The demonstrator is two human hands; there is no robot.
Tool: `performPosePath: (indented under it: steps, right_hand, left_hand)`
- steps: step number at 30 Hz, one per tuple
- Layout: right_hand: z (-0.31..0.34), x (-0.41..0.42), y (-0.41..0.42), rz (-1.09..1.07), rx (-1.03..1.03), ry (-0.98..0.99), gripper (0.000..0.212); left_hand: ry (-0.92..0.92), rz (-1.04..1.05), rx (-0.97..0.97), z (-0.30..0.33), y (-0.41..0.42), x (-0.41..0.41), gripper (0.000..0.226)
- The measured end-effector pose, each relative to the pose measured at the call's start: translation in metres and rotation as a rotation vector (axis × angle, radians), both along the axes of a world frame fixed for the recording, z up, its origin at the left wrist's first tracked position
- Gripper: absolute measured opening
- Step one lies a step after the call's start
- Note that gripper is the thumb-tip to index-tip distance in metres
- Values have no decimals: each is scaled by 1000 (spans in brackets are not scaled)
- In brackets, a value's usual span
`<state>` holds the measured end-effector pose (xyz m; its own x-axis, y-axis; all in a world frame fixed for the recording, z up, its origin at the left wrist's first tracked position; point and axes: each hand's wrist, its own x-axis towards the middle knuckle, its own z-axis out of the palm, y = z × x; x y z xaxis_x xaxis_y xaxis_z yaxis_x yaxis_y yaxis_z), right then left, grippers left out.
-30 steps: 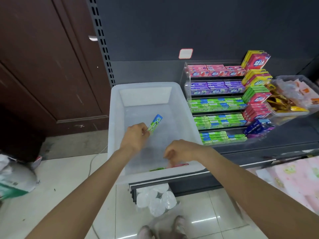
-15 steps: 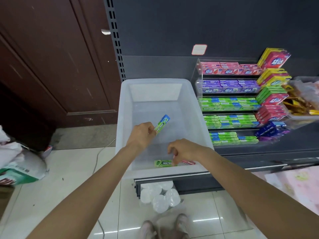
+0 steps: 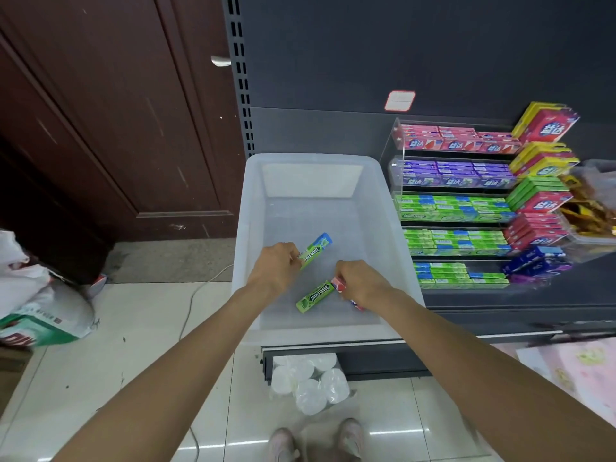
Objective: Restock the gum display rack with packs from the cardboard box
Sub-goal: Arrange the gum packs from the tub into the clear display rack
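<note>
A translucent white plastic bin (image 3: 248, 208) stands on the dark shelf; no cardboard box is in view. My left hand (image 3: 275, 266) pinches a green and blue gum pack (image 3: 316, 250) above the bin floor. Over the bin's front part, my right hand (image 3: 361, 283) grips a green gum pack (image 3: 315, 296) and a red pack (image 3: 339, 284), the red one mostly hidden under the fingers. To the right stands the clear tiered gum display rack (image 3: 396, 141) with rows of pink, purple and green packs.
Boxed gum stacks (image 3: 541, 191) lean against the rack's right side, next to a clear tub of snacks (image 3: 596, 208). Under the shelf lies a wrapped roll pack (image 3: 308, 381). A white bag (image 3: 36, 305) sits on the tiled floor at left, by a brown door (image 3: 110, 111).
My right hand has lifted the green and red packs off the bin floor and tilted them up. The left hand still holds its pack. The camera has shifted left and down.
</note>
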<state>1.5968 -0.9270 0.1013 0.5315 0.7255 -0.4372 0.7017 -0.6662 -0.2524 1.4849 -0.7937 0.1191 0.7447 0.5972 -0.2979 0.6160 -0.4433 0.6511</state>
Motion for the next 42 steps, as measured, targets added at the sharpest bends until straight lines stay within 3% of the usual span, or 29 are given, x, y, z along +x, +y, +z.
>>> performPosePath:
  steps: [6,10,12,14,20,28,31,36,42]
  right_hand:
    - [14,3,1,-240,207,15,12]
    - [28,4,-2,-264,269,-26,15]
    - [34,4,-3,-284,304,-1,15]
    - [39,2,-5,-295,332,12,13]
    - [48,2,-11,-338,389,42,17]
    - [53,2,-18,-399,496,85,16]
    - [56,2,-22,-434,552,109,17]
    - [70,11,-38,-546,731,261,15]
    - [98,35,-72,-681,954,417,22]
  left_hand:
    - [260,-180,23,-5,-5,1,16]
    - [407,-255,58,-7,-13,4,32]
    - [448,-287,81,-7,-17,6,26]
    - [476,-313,118,-6,-21,7,21]
    - [490,-387,274,-11,-28,15,47]
    - [415,-394,400,-6,-31,21,31]
    - [331,-330,300,-3,-29,20,28]
    - [-31,-55,-129,12,-22,30,18]
    - [-300,28,-527,50,-52,61,8]
